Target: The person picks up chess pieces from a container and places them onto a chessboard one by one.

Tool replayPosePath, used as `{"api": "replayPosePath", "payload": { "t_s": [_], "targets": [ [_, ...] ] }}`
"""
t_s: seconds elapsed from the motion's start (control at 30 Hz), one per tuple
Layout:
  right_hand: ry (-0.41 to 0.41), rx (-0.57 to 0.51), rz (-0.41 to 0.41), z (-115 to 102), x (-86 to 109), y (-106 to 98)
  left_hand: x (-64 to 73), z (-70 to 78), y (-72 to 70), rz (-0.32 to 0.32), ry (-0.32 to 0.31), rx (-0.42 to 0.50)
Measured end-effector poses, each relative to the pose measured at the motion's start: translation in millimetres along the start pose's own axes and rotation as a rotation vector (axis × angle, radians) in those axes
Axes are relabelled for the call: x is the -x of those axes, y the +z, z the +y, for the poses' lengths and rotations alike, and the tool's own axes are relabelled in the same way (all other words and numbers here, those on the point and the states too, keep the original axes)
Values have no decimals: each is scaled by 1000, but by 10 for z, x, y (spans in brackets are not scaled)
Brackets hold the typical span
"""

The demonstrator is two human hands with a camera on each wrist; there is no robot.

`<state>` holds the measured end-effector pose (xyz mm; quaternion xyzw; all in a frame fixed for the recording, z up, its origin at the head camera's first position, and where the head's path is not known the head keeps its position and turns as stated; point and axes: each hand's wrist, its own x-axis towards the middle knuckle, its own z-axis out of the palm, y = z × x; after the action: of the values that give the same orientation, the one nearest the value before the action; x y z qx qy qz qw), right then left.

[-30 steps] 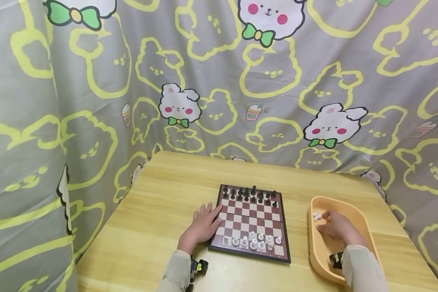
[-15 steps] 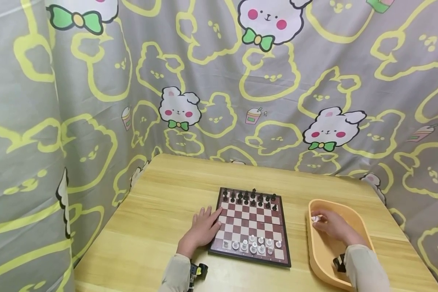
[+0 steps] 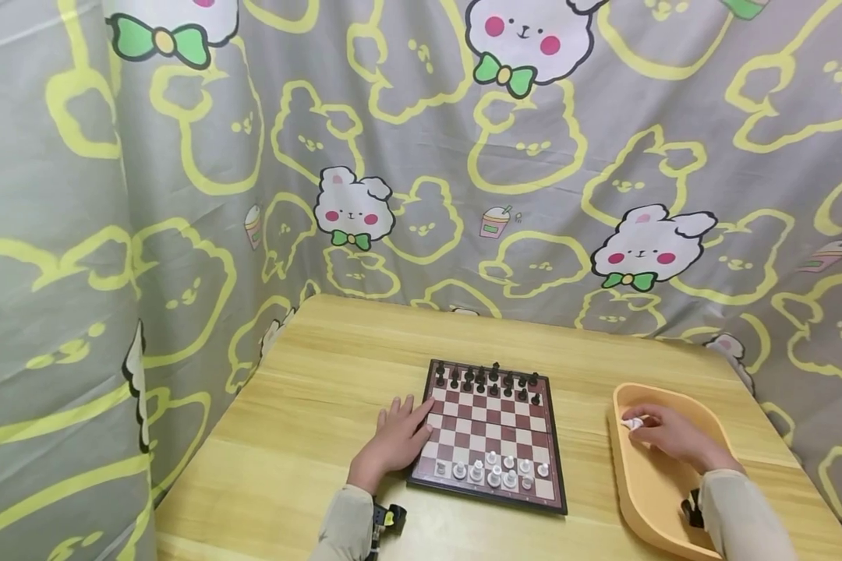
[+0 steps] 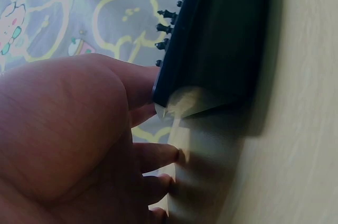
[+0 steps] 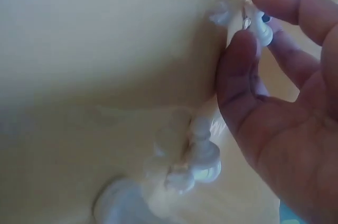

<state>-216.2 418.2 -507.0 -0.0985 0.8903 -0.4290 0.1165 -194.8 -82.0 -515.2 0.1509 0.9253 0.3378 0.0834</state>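
Orange plastic tray [image 3: 656, 492] to my right, on the wood table [image 3: 288, 389]. My right hand [image 3: 673, 438] is down in it, thumb and finger curled in and pinching one small white piece [image 3: 633, 423] close against the far left part of the wall. Wrist view: another white piece [image 5: 205, 152] sits in the tray nearer me, soft in focus; exact kind not readable.

My left hand [image 3: 393, 438] lies with fingers apart and loosely straight, clamped on nothing, touching the left edge of the chess board [image 3: 491, 417]. Black pieces [image 3: 494, 389] stand along its far side, white ones [image 3: 494, 477] along the near side.

Handling notes, my judgement: take the piece by its narrow middle, so the base hangs free below the fingertips. Roll it off the wall before lifting; scraping could twist it loose. Light pressure only. Left fingers quiet: a nudge to the board could topple the pieces there.
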Motion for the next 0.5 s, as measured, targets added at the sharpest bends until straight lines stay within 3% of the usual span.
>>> {"api": "replayPosePath", "payload": {
  "t_s": [0.17, 0.33, 0.4, 0.5],
  "targets": [
    [-18, 2, -33, 35, 58, -60, 2, -2, 23, -9, -4, 1],
    [-93, 143, -71, -63, 33, -149, -39, 11, 8, -2, 1, -9],
    [-68, 198, -79, -112, 34, -174, -39, 13, 1, -1, 1, -11],
    [49, 214, -92, -192, 81, -165, -14, 12, -7, -5, -6, -12]
  ]
}}
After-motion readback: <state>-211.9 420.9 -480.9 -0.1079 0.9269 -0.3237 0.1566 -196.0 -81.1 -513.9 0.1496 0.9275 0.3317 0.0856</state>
